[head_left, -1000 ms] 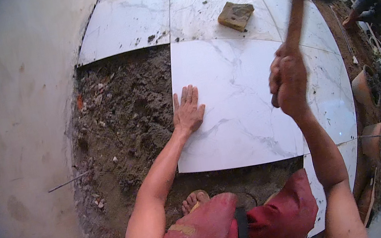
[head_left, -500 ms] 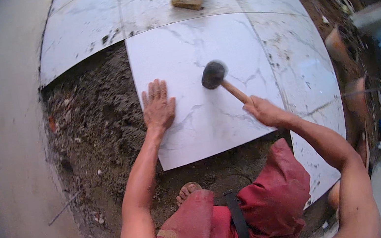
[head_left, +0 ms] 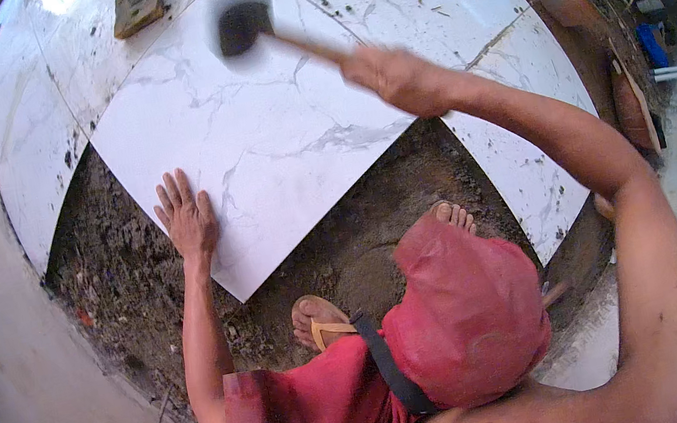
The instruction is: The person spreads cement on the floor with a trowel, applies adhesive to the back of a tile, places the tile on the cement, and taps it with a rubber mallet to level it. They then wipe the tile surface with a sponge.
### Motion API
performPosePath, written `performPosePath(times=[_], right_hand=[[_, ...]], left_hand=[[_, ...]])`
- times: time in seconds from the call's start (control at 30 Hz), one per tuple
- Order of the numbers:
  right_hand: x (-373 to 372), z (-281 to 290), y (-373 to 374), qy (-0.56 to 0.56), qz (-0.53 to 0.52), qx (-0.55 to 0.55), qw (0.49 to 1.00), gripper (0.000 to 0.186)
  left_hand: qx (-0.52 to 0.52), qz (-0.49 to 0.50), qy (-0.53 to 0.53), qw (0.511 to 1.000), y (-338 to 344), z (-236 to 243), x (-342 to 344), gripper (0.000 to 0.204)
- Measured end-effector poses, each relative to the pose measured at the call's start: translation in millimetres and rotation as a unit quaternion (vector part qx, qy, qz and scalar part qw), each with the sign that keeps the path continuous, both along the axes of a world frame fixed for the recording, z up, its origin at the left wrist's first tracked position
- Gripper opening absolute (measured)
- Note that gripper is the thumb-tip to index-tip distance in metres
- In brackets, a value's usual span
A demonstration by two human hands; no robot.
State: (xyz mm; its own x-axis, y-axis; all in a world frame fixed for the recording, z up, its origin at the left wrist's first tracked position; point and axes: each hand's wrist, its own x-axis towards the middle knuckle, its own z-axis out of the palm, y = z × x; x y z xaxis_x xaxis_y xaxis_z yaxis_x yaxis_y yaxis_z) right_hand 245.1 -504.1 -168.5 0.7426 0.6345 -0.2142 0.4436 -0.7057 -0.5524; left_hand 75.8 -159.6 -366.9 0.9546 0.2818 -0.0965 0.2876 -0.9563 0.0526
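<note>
A large white floor tile with grey veins (head_left: 258,153) lies on dark mortar in front of me. My left hand (head_left: 188,219) rests flat on its left edge, fingers spread and stretched out. In my right hand (head_left: 397,78) is the wooden handle of a rubber mallet (head_left: 243,27). The black mallet head is smeared by motion over the far part of the tile, and I cannot tell whether it touches the surface.
Rough dark mortar (head_left: 118,273) borders the tile on the left and near sides. A muddy yellowish sponge-like block (head_left: 139,6) sits on the laid tiles beyond. Dirt-specked tiles (head_left: 517,165) run along the right. A pale wall (head_left: 2,353) rises at left.
My view has turned, so the tile now looks slanted. The mallet has moved toward the tile's far side, and my right arm reaches further out. My left hand stays on the left edge.
</note>
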Motion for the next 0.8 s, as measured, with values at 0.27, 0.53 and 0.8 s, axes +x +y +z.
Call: performPosePath(times=[0.27,0.53,0.8], right_hand=[[11,8,-35,-0.028,0.016,0.187,0.982,0.035],[-59,-70,-56,0.115,-0.066,-0.013,0.991,0.037],[-128,-82,-62,0.070,-0.139,0.117,0.981,0.038]], left_hand=[[0.005,-0.020,-0.018,1.000,0,-1,1,0.059],[-0.106,0.006,0.000,0.994,-4,25,1,0.067],[-0.005,0.007,-0.001,1.000,-6,5,2,0.060]])
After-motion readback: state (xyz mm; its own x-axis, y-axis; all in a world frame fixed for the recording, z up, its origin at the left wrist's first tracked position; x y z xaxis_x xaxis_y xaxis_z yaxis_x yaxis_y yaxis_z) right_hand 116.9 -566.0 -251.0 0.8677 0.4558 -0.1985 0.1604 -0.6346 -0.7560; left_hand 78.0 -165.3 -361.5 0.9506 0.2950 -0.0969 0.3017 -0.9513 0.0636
